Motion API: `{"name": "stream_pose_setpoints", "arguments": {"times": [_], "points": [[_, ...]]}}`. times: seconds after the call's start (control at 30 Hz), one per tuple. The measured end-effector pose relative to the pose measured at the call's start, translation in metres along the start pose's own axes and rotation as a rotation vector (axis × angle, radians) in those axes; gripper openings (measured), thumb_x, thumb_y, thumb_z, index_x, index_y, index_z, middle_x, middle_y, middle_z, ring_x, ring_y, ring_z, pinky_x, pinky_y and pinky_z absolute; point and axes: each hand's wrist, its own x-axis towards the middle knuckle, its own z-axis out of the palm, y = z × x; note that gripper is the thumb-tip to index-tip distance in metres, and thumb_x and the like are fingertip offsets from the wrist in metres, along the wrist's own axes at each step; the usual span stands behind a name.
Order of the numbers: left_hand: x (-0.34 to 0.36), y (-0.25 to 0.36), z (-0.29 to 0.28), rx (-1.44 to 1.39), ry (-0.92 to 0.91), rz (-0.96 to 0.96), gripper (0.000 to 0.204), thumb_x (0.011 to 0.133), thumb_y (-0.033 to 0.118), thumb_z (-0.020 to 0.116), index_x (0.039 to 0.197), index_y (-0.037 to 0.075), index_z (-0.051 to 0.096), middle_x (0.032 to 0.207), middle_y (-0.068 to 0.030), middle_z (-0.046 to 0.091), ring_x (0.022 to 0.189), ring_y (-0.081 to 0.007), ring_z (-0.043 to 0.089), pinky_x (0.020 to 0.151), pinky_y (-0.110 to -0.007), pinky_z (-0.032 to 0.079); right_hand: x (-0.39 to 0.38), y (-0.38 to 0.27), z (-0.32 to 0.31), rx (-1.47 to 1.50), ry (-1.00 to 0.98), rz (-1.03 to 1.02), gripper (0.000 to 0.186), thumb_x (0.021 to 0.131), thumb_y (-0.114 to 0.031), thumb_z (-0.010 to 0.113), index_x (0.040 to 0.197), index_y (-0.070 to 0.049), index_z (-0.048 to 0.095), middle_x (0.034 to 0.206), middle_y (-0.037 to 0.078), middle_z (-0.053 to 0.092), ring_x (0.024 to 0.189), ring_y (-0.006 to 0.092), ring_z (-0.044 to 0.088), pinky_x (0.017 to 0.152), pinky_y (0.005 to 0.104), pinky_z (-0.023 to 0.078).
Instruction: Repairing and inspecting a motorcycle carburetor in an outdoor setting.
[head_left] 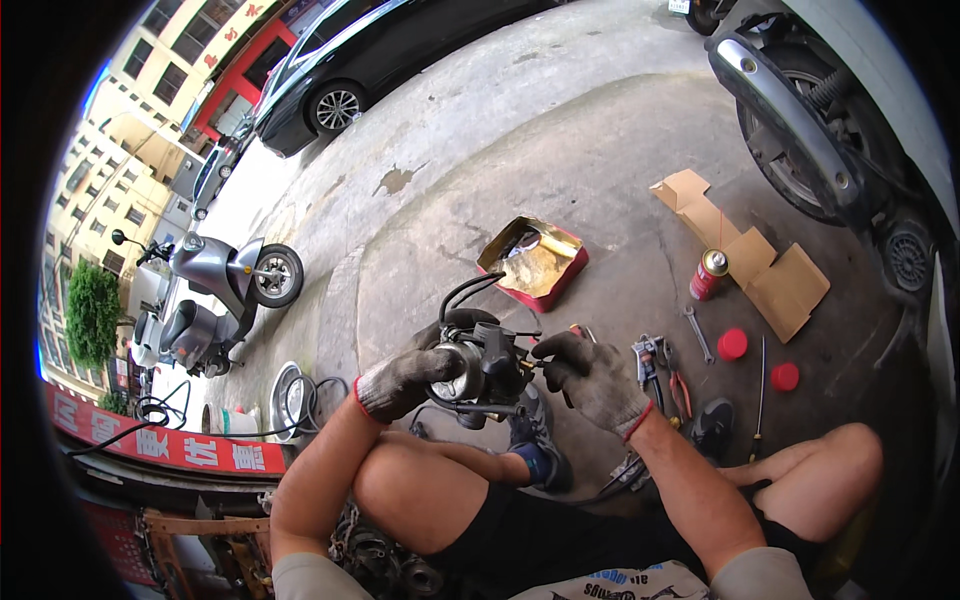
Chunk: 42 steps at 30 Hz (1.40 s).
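A carburetor (495,365) with a round silver cap, a black body and black hoses is held up over my lap. My left hand (408,378), in a grey work glove, grips it around the silver end, thumb pressed on the metal. Gloved too, my right hand (598,382) is at the carburetor's right side, its thumb and fingertips closed together beside a small brass-coloured fitting. Whatever is between those fingertips is too small to make out. A thin black hose loops up from the carburetor toward a red-edged tin tray (540,295).
To the right lie a spray can (709,275), flattened cardboard (770,280), a wrench (698,334), pliers (680,385), two red caps (733,344) and a screwdriver (760,400). A metal basin (288,400) is left. A scooter (215,290) and motorcycle wheel (785,140) stand farther off.
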Motion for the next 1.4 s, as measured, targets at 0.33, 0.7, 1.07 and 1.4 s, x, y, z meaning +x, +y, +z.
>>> {"name": "stream_pose_setpoints", "arguments": {"times": [0.33,0.7,1.07,1.4], "points": [[0.0,0.001,-0.004,-0.002,-0.021,-0.044,0.098,0.068,0.05,0.081,0.138,-0.002,0.039,0.131,-0.0238,0.057,0.118,-0.0346,0.06,0.103,-0.047,0.047,0.002,0.01,0.008,-0.037,0.108,-0.149,0.018,0.088,-0.002,0.061,0.105,-0.006,0.065,0.082,0.012,0.069,0.073,0.0249,0.068,0.067,0.0354,0.053],[-0.002,0.008,0.01,-0.091,-0.014,-0.022,0.076,0.078,0.048,0.074,0.132,0.002,0.047,0.12,-0.0137,0.062,0.106,-0.0227,0.065,0.088,-0.036,0.056,0.002,0.004,0.009,0.021,0.1,-0.061,0.01,0.089,-0.005,0.061,0.099,-0.004,0.063,0.074,0.009,0.066,0.06,0.0154,0.065,0.054,0.0307,0.05],[-0.003,0.002,0.001,-0.023,-0.019,0.033,0.081,0.078,0.038,0.074,0.139,-0.001,0.037,0.107,-0.0111,0.064,0.096,-0.0195,0.065,0.082,-0.032,0.054,0.008,-0.006,-0.001,0.336,-0.071,0.283,0.014,0.091,-0.008,0.058,0.102,-0.001,0.061,0.071,0.007,0.062,0.055,0.0107,0.057,0.048,0.0264,0.045],[0.002,0.002,0.004,0.0,0.046,0.041,0.086,0.078,0.041,0.074,0.141,-0.002,0.035,0.119,-0.0122,0.059,0.109,-0.0193,0.059,0.094,-0.034,0.048,0.009,0.003,-0.003,0.69,-0.09,0.406,0.02,0.092,-0.011,0.061,0.108,0.002,0.061,0.081,0.007,0.064,0.061,0.0097,0.057,0.054,0.0233,0.046]]}}
